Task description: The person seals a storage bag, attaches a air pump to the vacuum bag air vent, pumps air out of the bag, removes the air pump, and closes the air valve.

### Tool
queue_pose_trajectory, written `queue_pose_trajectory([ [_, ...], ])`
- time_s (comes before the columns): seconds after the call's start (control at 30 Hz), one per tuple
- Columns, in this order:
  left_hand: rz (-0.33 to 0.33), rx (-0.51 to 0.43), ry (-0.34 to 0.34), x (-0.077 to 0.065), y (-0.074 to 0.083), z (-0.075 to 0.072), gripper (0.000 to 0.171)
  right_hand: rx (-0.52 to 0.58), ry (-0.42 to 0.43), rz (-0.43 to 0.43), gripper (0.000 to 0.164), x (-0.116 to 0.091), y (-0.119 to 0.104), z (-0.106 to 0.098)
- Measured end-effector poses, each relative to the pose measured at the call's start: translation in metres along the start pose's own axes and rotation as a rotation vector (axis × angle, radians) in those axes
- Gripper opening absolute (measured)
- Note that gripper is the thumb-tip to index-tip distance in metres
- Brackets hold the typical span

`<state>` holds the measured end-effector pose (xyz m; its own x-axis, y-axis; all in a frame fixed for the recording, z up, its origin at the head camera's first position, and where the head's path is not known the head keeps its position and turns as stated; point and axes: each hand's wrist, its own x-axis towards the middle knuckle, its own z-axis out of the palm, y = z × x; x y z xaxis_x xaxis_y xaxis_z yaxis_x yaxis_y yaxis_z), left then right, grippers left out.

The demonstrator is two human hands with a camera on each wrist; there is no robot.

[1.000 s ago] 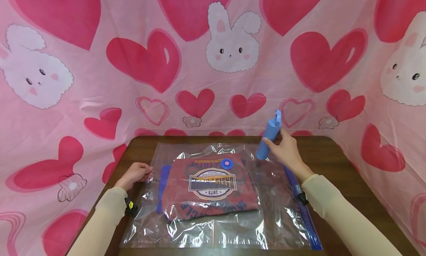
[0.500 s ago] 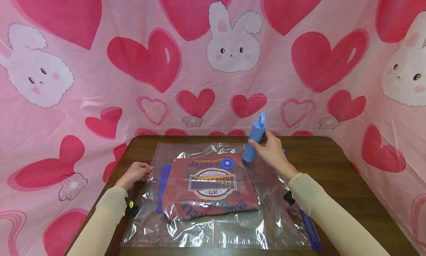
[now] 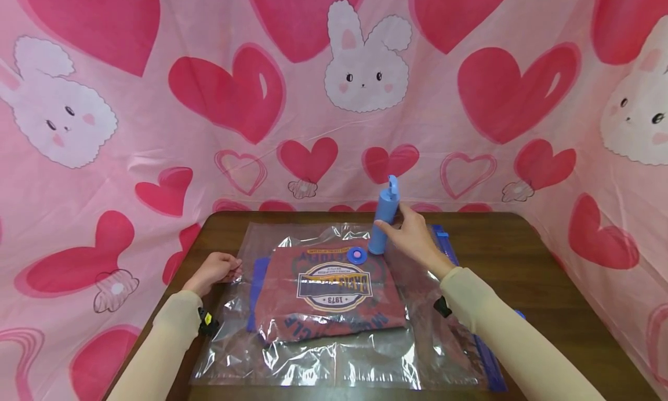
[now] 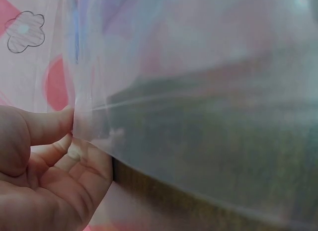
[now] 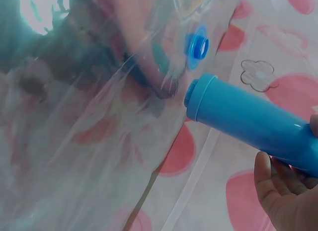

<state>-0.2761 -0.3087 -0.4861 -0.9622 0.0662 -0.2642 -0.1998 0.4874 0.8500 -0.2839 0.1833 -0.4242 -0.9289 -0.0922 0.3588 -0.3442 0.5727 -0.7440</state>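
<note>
While the left hand (image 3: pixel 211 273) is pinching the bag (image 3: pixel 376 363), the pump (image 3: pixel 387 207) is hanging beside the valve (image 3: pixel 357 255)

As I am watching from my distant seat, the relation I am judging decisive is the gap between the pump's lower end and the valve. The right hand (image 3: pixel 412 233) is gripping the pump, thumb and fingers round its blue barrel, over the far half of the table (image 3: pixel 522 262). From that hand, the valve is lying toward the left edge and slightly toward the near edge; of the two hands, the right is sitting closer to it. The pump's long axis is standing nearly upright, its handle end leaning toward the table's right edge, its lower end pointing down and a little leftward. In the right wrist view, I am seeing that narrow nose facing the bag just beside the valve, not touching it. The left hand is holding the bag's edge between thumb and fingers near the table's left edge. Inside the clear film, a red shirt (image 3: pixel 334 299) is lying folded.
</note>
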Motion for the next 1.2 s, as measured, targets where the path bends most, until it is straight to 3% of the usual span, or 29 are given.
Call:
queue_pose_trajectory([
  [0.23,0.006,-0.002,0.0,0.005,-0.002,0.0,0.024,0.027,-0.035,-0.034,0.048,0.003,-0.01,0.013],
  [0.7,-0.012,0.023,0.017,-0.002,0.0,0.0,0.024,0.036,-0.092,-0.045,0.046,0.007,-0.019,0.032],
  [1.07,0.002,-0.004,-0.029,0.002,0.01,-0.001,0.025,0.026,-0.1,-0.039,0.047,0.006,-0.022,0.039],
  [1.2,-0.011,0.103,0.026,0.001,0.018,-0.004,0.034,0.022,-0.107,-0.027,0.047,0.007,-0.022,0.041],
])
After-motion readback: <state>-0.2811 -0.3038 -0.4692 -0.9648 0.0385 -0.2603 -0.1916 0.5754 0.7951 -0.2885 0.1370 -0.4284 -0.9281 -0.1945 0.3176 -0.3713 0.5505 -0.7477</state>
